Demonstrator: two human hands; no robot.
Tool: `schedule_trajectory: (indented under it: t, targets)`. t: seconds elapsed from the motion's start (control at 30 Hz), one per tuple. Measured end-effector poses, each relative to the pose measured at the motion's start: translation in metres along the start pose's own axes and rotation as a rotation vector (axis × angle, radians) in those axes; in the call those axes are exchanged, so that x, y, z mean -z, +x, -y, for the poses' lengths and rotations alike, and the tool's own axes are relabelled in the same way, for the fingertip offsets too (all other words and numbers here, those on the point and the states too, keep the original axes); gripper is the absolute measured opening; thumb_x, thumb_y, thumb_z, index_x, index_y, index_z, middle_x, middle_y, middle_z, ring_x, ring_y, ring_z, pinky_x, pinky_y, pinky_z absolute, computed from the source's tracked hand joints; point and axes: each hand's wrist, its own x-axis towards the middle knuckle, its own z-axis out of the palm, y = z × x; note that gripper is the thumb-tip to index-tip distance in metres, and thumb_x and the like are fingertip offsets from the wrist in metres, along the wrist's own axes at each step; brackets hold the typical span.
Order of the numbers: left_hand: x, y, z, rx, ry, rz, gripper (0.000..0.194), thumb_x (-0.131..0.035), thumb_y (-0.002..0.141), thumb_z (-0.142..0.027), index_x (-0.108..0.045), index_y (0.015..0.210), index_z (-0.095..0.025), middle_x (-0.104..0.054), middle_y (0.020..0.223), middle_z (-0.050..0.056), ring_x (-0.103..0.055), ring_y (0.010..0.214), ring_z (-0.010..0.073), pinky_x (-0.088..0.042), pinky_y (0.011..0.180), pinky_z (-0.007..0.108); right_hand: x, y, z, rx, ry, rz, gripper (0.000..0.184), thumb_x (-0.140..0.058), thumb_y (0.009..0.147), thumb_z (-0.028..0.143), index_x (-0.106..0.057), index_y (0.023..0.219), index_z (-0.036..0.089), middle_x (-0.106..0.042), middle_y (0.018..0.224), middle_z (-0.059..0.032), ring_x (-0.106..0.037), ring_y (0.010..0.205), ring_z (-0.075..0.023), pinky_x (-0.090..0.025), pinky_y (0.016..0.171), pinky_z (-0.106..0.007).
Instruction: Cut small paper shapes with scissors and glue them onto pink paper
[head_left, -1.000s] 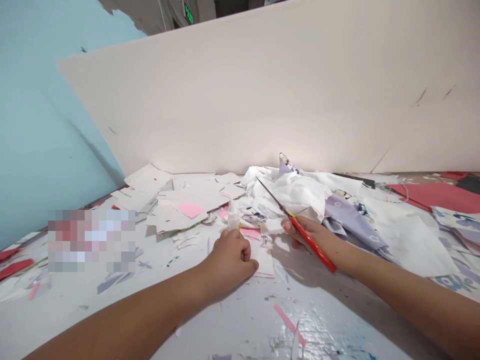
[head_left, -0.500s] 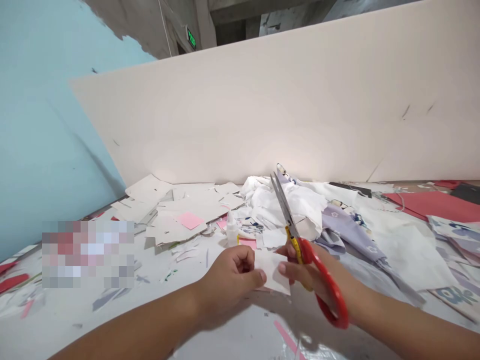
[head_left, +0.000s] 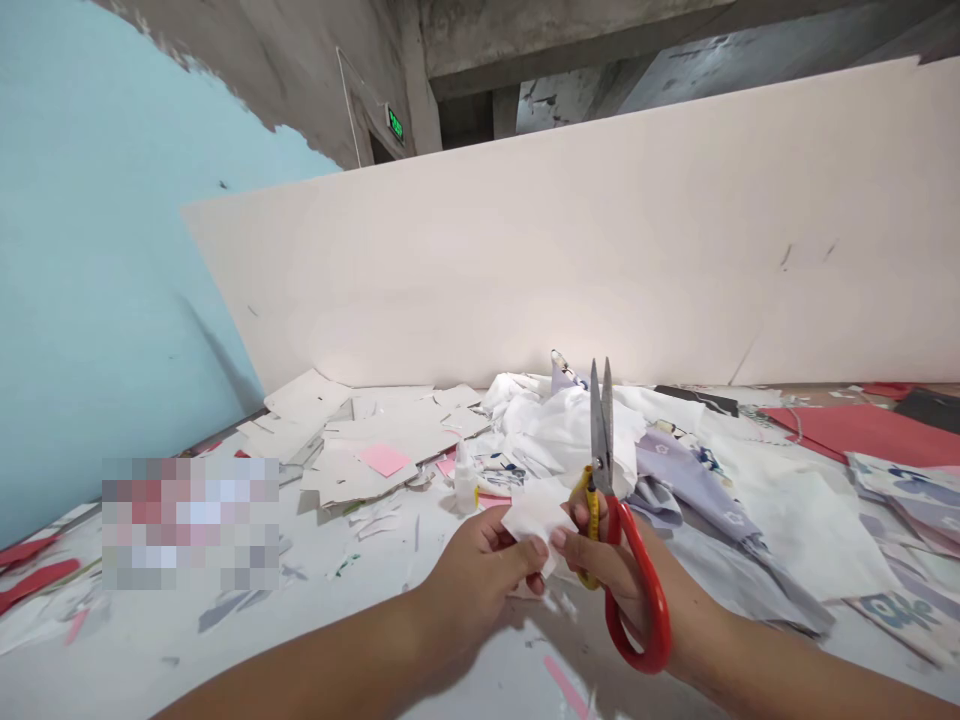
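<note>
Between my hands is a small white piece (head_left: 538,520), thin like paper or cloth; I cannot tell which. My left hand (head_left: 484,570) pinches its left edge between thumb and fingers. The thumb and fingertips of my right hand (head_left: 619,565) pinch its right edge. That same hand also carries a pair of scissors (head_left: 637,610) with red handles and a yellow-wrapped part, hooked on the fingers. Their blades point up and are slightly parted, clear of the white piece. Under the left fingers a small pale piece shows at the table.
A glue bottle (head_left: 466,480) stands behind my left hand. Cardboard sheets (head_left: 405,430) with a pink square (head_left: 384,460) lie back left. Crumpled white cloth (head_left: 562,430), lilac fabric (head_left: 686,475) and red sheets (head_left: 862,435) spread to the right. A white board (head_left: 525,270) rises behind.
The white piece has been lifted and turned so a corner points up. The scissors have swung more upright, and their blades show slightly wider apart. The view has tilted up a little.
</note>
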Motion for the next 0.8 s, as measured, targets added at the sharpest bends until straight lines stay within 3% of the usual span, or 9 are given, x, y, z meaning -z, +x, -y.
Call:
schedule_trajectory:
  t: [0.17,0.3,0.37,0.47,0.5,0.57,0.67,0.8]
  targets:
    - [-0.004,0.000,-0.006,0.063,0.075,-0.112,0.020,-0.058,0.071,-0.036,-0.056,0.074,-0.016,-0.051,0.051,-0.004,-0.047,0.043,0.0087,-0.036,0.041,0.020,0.003,0.000,-0.003,-0.031,-0.042,-0.016,0.024,-0.063,0.071,0.028,-0.040,0.070,0.021,-0.041,0.057,0.0079,-0.039,0.055,-0.0100,-0.031,0.054,-0.024]
    - [0.002,0.007,-0.019,-0.057,0.214,-0.067,0.023,-0.058,0.073,-0.036,-0.058,0.076,-0.014,-0.059,0.059,-0.001,-0.052,0.048,0.0076,-0.039,0.053,0.021,0.007,0.004,0.001,-0.043,0.007,-0.010,0.028,-0.053,0.078,0.047,-0.047,0.073,0.020,-0.049,0.061,0.0035,-0.044,0.057,-0.0123,-0.035,0.056,-0.026]
    - [0.006,0.013,-0.030,-0.119,0.275,-0.117,0.023,-0.056,0.075,-0.038,-0.056,0.073,-0.015,-0.062,0.061,0.000,-0.056,0.051,0.0095,-0.038,0.054,0.022,0.013,0.009,0.006,0.001,-0.036,0.013,0.036,-0.046,0.079,0.054,-0.052,0.074,0.019,-0.051,0.064,0.0010,-0.047,0.058,-0.0137,-0.037,0.057,-0.028]
    - [0.010,0.023,-0.049,-0.193,0.321,-0.171,0.021,-0.056,0.075,-0.037,-0.054,0.069,-0.016,-0.065,0.064,0.001,-0.059,0.056,0.0117,-0.038,0.057,0.024,0.025,0.017,0.015,0.029,-0.228,0.086,0.036,-0.052,0.076,0.054,-0.054,0.072,0.018,-0.056,0.071,-0.0020,-0.052,0.066,-0.0169,-0.039,0.061,-0.029]
    - [0.011,0.027,-0.055,-0.209,0.320,-0.182,0.021,-0.057,0.074,-0.036,-0.054,0.070,-0.016,-0.065,0.065,0.001,-0.059,0.056,0.0118,-0.037,0.057,0.024,0.027,0.019,0.018,-0.010,-0.232,0.098,0.034,-0.057,0.073,0.052,-0.055,0.080,0.019,-0.057,0.074,-0.0020,-0.053,0.071,-0.0182,-0.040,0.064,-0.029]
    - [0.010,0.035,-0.065,-0.224,0.309,-0.201,0.021,-0.058,0.073,-0.036,-0.054,0.071,-0.016,-0.065,0.067,0.001,-0.060,0.056,0.0121,-0.036,0.056,0.024,0.031,0.019,0.024,-0.079,-0.202,0.103,0.041,-0.064,0.066,0.051,-0.053,0.089,0.019,-0.056,0.072,0.0005,-0.053,0.071,-0.0175,-0.040,0.065,-0.028]
    - [0.009,0.045,-0.076,-0.248,0.279,-0.203,0.022,-0.058,0.071,-0.037,-0.053,0.071,-0.016,-0.064,0.068,0.003,-0.060,0.056,0.0131,-0.034,0.054,0.024,0.032,0.016,0.025,-0.139,-0.214,0.089,0.044,-0.061,0.065,0.057,-0.052,0.085,0.019,-0.045,0.062,0.0054,-0.044,0.058,-0.0126,-0.037,0.055,-0.025]
    - [0.007,0.052,-0.083,-0.279,0.284,-0.191,0.022,-0.058,0.072,-0.037,-0.054,0.073,-0.015,-0.064,0.067,0.003,-0.060,0.057,0.0132,-0.033,0.054,0.023,0.038,0.014,0.015,-0.063,-0.276,0.134,0.051,-0.046,0.069,0.068,-0.056,0.085,0.020,-0.045,0.065,0.0033,-0.045,0.057,-0.0139,-0.040,0.056,-0.027]
